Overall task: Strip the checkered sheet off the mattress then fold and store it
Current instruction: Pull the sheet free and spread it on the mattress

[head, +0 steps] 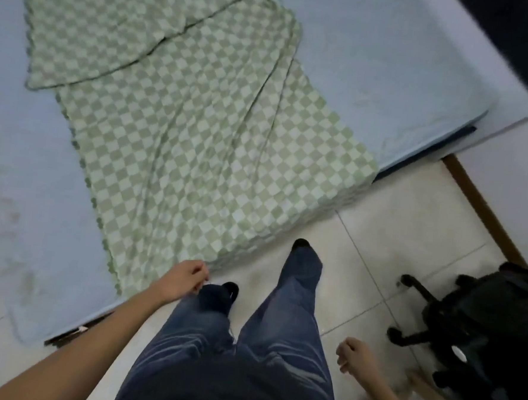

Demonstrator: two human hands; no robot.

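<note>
Lying folded into a long strip across the bare mattress (pixel 388 68), the checkered sheet (pixel 198 134) looks stripped but only partly folded, not stored. The left hand (pixel 186 280) seems to pinch its near corner; the right hand (pixel 353 355) hangs loosely curled, empty.

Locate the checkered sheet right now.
In the head view, the checkered sheet lies partly folded across the blue mattress, its near edge overhanging by the left hand.
</note>
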